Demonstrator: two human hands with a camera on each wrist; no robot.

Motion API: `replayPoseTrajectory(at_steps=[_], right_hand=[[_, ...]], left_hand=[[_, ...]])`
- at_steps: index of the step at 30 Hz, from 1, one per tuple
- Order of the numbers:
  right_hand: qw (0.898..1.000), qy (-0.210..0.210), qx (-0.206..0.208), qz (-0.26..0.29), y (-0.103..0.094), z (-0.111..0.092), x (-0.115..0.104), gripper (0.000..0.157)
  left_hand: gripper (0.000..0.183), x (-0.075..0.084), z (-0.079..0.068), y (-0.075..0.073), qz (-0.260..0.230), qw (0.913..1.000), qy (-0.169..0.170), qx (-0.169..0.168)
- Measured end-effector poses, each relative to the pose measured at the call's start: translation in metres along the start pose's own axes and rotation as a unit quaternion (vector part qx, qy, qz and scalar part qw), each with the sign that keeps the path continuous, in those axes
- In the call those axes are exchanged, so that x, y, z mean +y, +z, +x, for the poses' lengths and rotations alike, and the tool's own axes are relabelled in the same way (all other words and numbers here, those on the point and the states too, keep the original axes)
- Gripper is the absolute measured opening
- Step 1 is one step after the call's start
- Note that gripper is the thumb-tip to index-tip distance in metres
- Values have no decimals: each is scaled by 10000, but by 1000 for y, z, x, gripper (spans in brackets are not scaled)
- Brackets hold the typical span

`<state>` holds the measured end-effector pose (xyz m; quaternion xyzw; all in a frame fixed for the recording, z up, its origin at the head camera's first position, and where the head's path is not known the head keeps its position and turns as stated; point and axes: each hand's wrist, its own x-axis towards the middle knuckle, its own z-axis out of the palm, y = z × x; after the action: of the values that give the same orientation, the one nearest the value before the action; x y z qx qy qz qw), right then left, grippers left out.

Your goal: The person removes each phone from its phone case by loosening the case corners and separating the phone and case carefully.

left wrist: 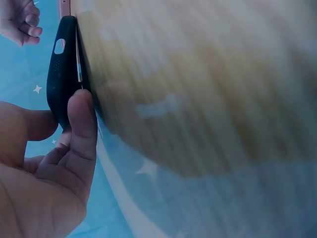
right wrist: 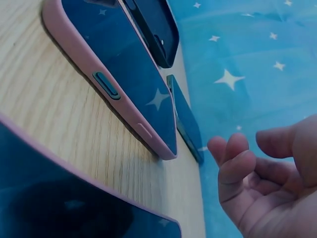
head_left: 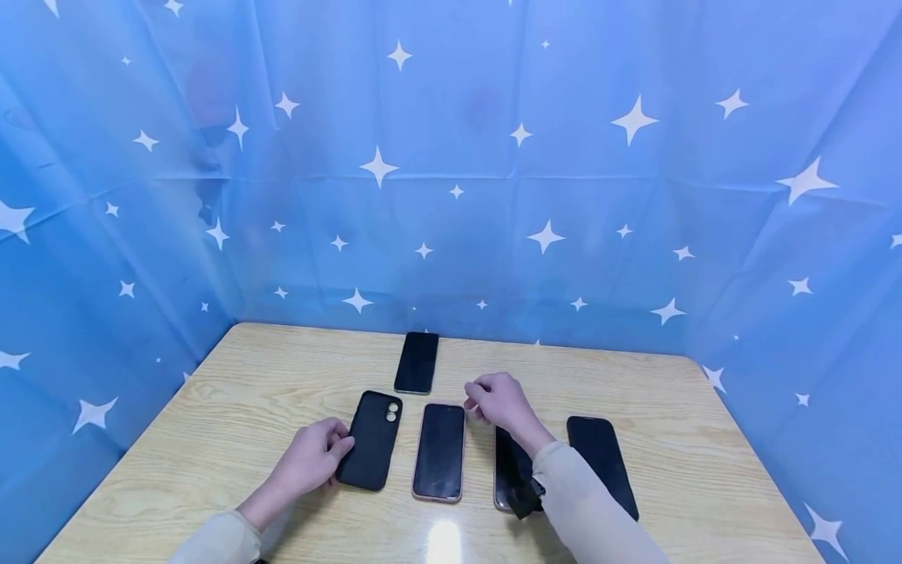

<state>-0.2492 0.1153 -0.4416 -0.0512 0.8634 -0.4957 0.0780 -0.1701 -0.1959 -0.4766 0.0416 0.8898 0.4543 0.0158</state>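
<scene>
My left hand (head_left: 315, 453) pinches the left edge of a black phone case (head_left: 371, 442) between thumb and fingers. The inside of the case faces up, its two camera holes toward the far right corner. In the left wrist view the thumb and fingers (left wrist: 81, 124) hold the case by its rim, close over the table. My right hand (head_left: 499, 399) hovers with loosely curled fingers and nothing in them, just past the top right corner of a phone in a pink case (head_left: 438, 454). The right wrist view shows side buttons on that pink case (right wrist: 106, 85).
A bare dark phone (head_left: 416, 363) lies behind the black case. My right forearm partly covers another pink-edged phone (head_left: 509, 466), and a dark phone (head_left: 602, 462) lies to its right. Blue star-patterned cloth (head_left: 458, 211) surrounds the wooden table (head_left: 282, 376) at back and sides.
</scene>
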Motion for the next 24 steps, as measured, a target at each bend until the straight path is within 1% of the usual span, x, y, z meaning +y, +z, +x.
replayPoseTrajectory(at_steps=[5, 9, 12, 17, 24], right_hand=[[10000, -68, 33, 9, -2, -4, 1, 27], [9999, -118, 92, -3, -4, -6, 4, 26], [9999, -98, 91, -18, -6, -9, 6, 26], [10000, -86, 48, -11, -10, -13, 8, 26], [9995, -286, 44, -162, -17, -21, 10, 24]], left_hand=[[8, 4, 1, -1, 562, 9984, 52, 83], [13, 8, 3, -4, 1142, 9932, 147, 191], [13, 12, 4, -7, 1391, 9897, 201, 256], [11, 24, 6, -5, 1519, 9873, 379, 274], [10, 45, 8, 7, 1465, 9865, 680, 256]])
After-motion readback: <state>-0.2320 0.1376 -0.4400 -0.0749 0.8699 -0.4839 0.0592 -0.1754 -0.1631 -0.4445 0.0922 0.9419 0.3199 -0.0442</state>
